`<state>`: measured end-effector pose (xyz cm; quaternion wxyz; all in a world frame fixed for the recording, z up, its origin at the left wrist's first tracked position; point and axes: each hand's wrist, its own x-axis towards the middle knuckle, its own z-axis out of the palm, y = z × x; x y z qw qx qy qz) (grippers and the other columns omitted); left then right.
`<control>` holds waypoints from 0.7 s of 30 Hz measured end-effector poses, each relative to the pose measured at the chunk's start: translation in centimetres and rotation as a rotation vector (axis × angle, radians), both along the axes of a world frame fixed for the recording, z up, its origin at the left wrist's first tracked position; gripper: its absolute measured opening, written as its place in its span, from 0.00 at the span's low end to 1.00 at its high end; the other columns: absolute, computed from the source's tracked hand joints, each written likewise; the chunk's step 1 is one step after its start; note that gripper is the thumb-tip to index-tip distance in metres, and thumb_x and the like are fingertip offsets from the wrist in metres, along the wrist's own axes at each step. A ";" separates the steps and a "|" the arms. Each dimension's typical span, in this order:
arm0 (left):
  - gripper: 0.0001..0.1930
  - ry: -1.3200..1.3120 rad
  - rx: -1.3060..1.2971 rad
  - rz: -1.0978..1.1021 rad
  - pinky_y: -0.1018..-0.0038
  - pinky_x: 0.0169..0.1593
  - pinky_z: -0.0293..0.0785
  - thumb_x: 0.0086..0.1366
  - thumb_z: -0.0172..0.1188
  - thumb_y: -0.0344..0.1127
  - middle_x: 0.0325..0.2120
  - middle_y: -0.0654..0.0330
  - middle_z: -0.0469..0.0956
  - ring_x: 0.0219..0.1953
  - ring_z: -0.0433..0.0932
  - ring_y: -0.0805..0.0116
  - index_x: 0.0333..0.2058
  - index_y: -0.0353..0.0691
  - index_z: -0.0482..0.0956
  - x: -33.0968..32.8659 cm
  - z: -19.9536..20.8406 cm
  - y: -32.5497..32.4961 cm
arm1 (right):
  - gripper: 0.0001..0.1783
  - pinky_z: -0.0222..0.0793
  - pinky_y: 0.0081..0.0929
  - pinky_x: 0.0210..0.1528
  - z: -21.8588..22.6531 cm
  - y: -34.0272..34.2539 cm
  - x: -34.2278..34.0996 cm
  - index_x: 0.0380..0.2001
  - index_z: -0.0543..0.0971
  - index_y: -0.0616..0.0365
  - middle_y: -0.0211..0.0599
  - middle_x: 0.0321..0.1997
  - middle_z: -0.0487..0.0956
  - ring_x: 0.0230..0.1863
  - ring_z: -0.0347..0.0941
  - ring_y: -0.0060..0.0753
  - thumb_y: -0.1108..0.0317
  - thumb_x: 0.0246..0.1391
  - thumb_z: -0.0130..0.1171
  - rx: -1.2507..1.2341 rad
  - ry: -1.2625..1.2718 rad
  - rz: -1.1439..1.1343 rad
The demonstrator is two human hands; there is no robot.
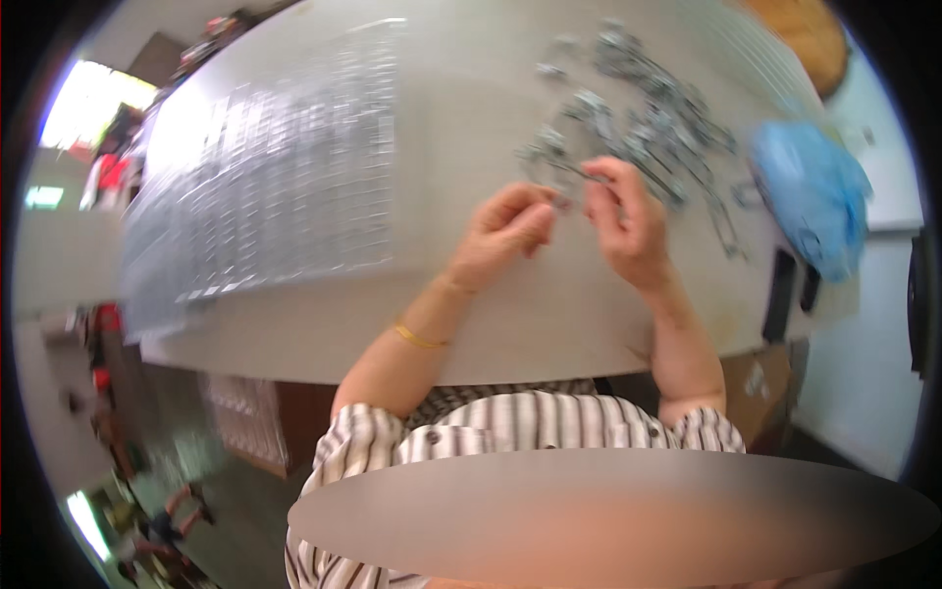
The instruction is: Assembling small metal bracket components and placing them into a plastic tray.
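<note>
My left hand [505, 231] is over the table, with thumb and fingers pinched together. What it holds, if anything, is blurred at the fingertips. Close beside it, my right hand [630, 224] pinches a thin metal rod-like piece between thumb and forefinger, its end pointing left toward a loose pile of metal pieces [653, 123]. These are grey and shiny, some long and wire-like, and lie tangled just beyond my hands. The two hands are slightly apart.
A clear plastic tray with rows of narrow ridged compartments [285, 167] covers the table's left side. At the right are a blue plastic bag [810, 196] and a black flat object [780, 294]. A cardboard box [763, 393] stands below the right edge. Another person [167, 525] is far off, lower left.
</note>
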<state>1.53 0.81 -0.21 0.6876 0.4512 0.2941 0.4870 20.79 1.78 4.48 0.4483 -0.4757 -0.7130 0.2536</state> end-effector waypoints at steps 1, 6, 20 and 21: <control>0.09 0.032 -0.039 0.017 0.82 0.29 0.69 0.73 0.57 0.37 0.26 0.67 0.75 0.24 0.69 0.82 0.43 0.38 0.77 0.7 0.0 0.1 | 0.10 0.67 0.23 0.26 0.3 -0.2 0.6 0.49 0.76 0.57 0.33 0.22 0.75 0.23 0.72 0.23 0.71 0.65 0.55 -0.064 -0.025 0.007; 0.11 0.048 0.076 -0.020 0.79 0.33 0.70 0.70 0.61 0.38 0.29 0.66 0.76 0.31 0.72 0.80 0.43 0.35 0.78 1.0 -1.3 0.2 | 0.13 0.59 0.17 0.23 -0.1 -0.4 1.1 0.51 0.77 0.60 0.23 0.20 0.70 0.20 0.63 0.15 0.68 0.71 0.48 -0.271 0.129 0.149; 0.11 0.189 0.238 0.002 0.77 0.38 0.70 0.68 0.61 0.39 0.31 0.67 0.77 0.34 0.72 0.79 0.42 0.38 0.78 1.0 -1.5 1.0 | 0.07 0.54 0.14 0.13 -0.9 2.0 2.3 0.40 0.73 0.56 0.23 0.20 0.68 0.13 0.59 0.12 0.64 0.69 0.52 -0.485 0.354 0.219; 0.11 0.197 0.215 -0.009 0.77 0.37 0.70 0.67 0.61 0.39 0.30 0.68 0.77 0.33 0.72 0.79 0.41 0.38 0.78 1.0 -1.3 0.9 | 0.06 0.54 0.14 0.13 -1.0 2.0 2.4 0.38 0.73 0.55 0.22 0.18 0.67 0.13 0.58 0.12 0.65 0.68 0.52 -0.467 0.334 0.208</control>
